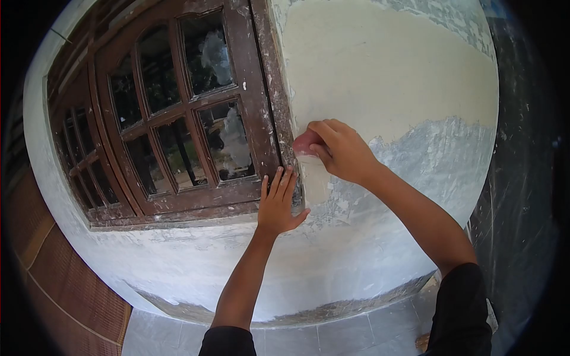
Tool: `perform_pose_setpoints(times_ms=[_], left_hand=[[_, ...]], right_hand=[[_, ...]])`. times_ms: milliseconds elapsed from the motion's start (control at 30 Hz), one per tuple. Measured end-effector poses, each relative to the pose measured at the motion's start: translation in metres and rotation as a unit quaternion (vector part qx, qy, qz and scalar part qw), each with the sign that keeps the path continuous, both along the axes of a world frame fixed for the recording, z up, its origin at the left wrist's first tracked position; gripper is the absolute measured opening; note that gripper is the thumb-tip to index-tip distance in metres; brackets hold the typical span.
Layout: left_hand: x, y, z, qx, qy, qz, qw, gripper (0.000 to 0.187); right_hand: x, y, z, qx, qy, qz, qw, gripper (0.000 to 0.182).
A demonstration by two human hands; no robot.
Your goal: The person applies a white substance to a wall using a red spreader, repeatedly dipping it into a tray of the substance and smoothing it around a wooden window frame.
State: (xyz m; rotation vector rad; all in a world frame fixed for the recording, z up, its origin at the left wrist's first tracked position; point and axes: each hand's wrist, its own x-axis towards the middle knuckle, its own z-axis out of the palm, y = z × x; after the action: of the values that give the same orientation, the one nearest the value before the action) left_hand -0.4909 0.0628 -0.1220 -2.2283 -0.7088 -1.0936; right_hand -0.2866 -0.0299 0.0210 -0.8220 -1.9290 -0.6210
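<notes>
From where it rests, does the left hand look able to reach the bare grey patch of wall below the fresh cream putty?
Probably yes. The left hand lies flat at the brown wooden window frame, beside the bare grey patch of wall; only the right hand, holding a pinkish tool, partly crosses the path.

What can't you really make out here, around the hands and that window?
All in the head view:
- Pinkish tool: mostly covered by the right hand; its shape is unclear.
- Wall under the left hand: hidden by the palm.
- Behind the window: panes dark and smeared.
- Edges: blacked out by the round lens.
</notes>
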Motion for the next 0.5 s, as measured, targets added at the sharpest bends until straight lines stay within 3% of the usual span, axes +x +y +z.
perform_pose_setpoints(times_ms=[133, 200, 233, 300, 367, 400, 500], left_hand=[[0.001, 0.001, 0.001, 0.002, 0.000, 0.005, 1.000, 0.097], [0.000, 0.000, 0.000, -0.002, -0.002, 0.002, 1.000, 0.097], [0.000, -0.001, 0.000, -0.003, -0.002, 0.003, 1.000, 0.097], [0.000, -0.001, 0.000, -0.010, 0.004, 0.008, 1.000, 0.096], [0.000, -0.002, 0.000, -0.010, 0.002, 0.008, 1.000, 0.096], [0.000, -0.002, 0.001, -0.008, 0.002, 0.007, 1.000, 0.096], [0.001, 0.000, 0.000, -0.001, 0.006, 0.002, 1.000, 0.099]], right_hand=[[0.005, 0.013, -0.013, -0.065, -0.131, -0.040, 0.988, 0.033], [0.009, 0.011, 0.015, 0.022, 0.029, -0.025, 0.999, 0.032], [0.011, 0.008, 0.027, 0.097, 0.050, -0.021, 0.994, 0.031], [0.008, 0.002, 0.032, 0.054, 0.087, 0.027, 0.994, 0.028], [0.006, -0.005, 0.017, -0.058, -0.017, 0.024, 0.998, 0.027], [0.007, 0.003, 0.006, -0.049, -0.088, 0.008, 0.995, 0.025], [0.012, 0.005, 0.017, -0.068, -0.082, 0.000, 0.994, 0.032]])
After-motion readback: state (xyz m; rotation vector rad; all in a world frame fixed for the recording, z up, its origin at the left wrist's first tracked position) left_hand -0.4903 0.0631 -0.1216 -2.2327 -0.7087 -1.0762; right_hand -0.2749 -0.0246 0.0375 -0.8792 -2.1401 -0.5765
